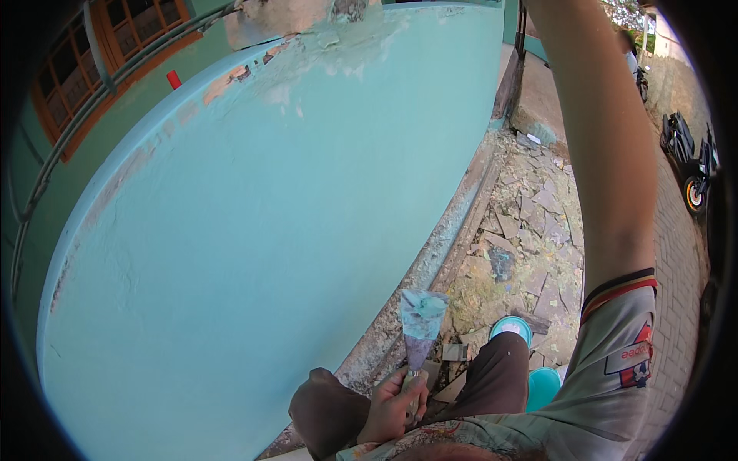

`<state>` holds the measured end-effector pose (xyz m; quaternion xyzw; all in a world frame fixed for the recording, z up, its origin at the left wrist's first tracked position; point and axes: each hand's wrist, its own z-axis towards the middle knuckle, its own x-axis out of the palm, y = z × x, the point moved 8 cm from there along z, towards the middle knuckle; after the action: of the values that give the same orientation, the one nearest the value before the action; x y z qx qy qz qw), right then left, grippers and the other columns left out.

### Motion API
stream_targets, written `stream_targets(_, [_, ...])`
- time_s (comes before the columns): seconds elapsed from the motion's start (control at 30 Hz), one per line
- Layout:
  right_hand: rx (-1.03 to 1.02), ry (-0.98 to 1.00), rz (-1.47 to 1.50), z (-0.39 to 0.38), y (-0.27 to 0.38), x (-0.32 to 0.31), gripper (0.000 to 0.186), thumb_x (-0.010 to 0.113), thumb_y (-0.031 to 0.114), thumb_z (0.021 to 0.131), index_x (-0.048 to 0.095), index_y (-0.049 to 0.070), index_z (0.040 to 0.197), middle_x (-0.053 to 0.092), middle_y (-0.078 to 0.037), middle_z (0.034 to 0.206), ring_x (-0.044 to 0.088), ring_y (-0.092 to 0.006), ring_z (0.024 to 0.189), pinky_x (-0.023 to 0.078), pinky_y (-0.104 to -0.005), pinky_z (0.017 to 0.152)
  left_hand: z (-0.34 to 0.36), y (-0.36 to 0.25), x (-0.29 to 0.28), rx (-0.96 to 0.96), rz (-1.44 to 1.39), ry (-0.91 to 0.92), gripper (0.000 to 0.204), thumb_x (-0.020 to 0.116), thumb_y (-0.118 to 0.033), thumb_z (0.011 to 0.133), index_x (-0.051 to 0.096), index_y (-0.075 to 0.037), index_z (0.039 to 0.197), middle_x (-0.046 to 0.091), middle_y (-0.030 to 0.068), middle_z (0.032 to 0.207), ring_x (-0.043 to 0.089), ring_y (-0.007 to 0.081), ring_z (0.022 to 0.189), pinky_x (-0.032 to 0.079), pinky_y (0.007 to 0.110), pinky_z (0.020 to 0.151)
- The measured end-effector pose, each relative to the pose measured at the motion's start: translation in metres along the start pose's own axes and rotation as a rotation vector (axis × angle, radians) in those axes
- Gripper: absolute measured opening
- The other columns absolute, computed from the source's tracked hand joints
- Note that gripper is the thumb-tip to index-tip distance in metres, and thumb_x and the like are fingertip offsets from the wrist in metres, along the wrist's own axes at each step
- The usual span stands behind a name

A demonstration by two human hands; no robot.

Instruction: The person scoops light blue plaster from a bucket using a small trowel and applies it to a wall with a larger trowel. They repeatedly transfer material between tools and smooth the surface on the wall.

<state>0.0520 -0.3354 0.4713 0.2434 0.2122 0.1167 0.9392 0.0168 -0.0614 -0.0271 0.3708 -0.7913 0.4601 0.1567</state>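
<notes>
Gripped in the left hand [390,411], a putty knife [421,326] points upward beside the lower edge of the turquoise wall [261,223]; the right hand is out of view — wall-patching, seemingly, next likely needing the putty knife laid flat.

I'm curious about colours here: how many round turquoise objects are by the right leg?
2: a white-centred object beyond the right knee, and a plainer object between leg and sleeve. More may be hidden.

the left hand [393,407] holds a smeared scraper [420,349]
</notes>
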Motion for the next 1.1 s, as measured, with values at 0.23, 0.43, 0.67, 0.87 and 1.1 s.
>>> stream_targets(0.23, [0.122, 0.011, 0.148, -0.021, -0.022, 0.031, 0.034, 0.058, 0.028, 0.089, 0.062, 0.0, 0.07, 0.056, -0.006, 0.053, 0.044, -0.0094, 0.039, 0.03, -0.0243, 0.036, 0.0, 0.003, -0.002, 0.009, -0.025, 0.008, 0.026, 0.061, -0.021, 0.092, 0.056, -0.003, 0.11, 0.055, 0.0029, 0.073, 0.051, 0.0106, 0.055, 0.037, 0.023, 0.046])
stream_targets(0.43, [0.03, -0.08, 0.107, -0.014, -0.006, 0.025, 0.036, 0.058, 0.028, 0.09, 0.061, 0.001, 0.067, 0.058, -0.006, 0.055, 0.044, -0.0095, 0.041, 0.031, -0.0252, 0.037, 0.001, 0.003, -0.002, 0.007, -0.026, 0.001, 0.027, 0.062, -0.021, 0.091, 0.056, -0.003, 0.109, 0.055, 0.003, 0.073, 0.051, 0.0105, 0.055, 0.037, 0.024, 0.047])
stream_targets(0.67, [0.058, -0.185, 0.089, -0.012, 0.012, 0.001, 0.036, 0.055, 0.03, 0.091, 0.062, 0.002, 0.069, 0.061, -0.007, 0.059, 0.043, -0.0086, 0.042, 0.03, -0.0245, 0.037, -0.001, 0.001, 0.0, -0.001, -0.027, -0.004, 0.027, 0.062, -0.023, 0.091, 0.056, -0.002, 0.107, 0.055, 0.0029, 0.071, 0.051, 0.0105, 0.054, 0.037, 0.024, 0.047])
stream_targets(0.87, [-0.003, -0.06, 0.167, -0.031, -0.014, 0.013, 0.031, 0.057, 0.029, 0.089, 0.062, 0.002, 0.074, 0.062, -0.007, 0.06, 0.044, -0.0082, 0.041, 0.03, -0.0239, 0.037, 0.001, 0.003, -0.003, -0.013, -0.015, 0.012, 0.019, 0.054, -0.011, 0.094, 0.053, 0.0, 0.11, 0.055, 0.0086, 0.074, 0.052, 0.0155, 0.055, 0.04, 0.028, 0.05])
stream_targets(1.1, [-0.032, -0.119, 0.232, -0.031, -0.012, 0.018, 0.031, 0.058, 0.029, 0.088, 0.062, 0.003, 0.072, 0.061, -0.007, 0.058, 0.045, -0.0086, 0.04, 0.031, -0.0234, 0.036, 0.0, 0.002, -0.002, -0.019, -0.019, 0.021, 0.02, 0.053, -0.012, 0.094, 0.053, -0.001, 0.11, 0.055, 0.0081, 0.074, 0.052, 0.0153, 0.055, 0.04, 0.028, 0.05])
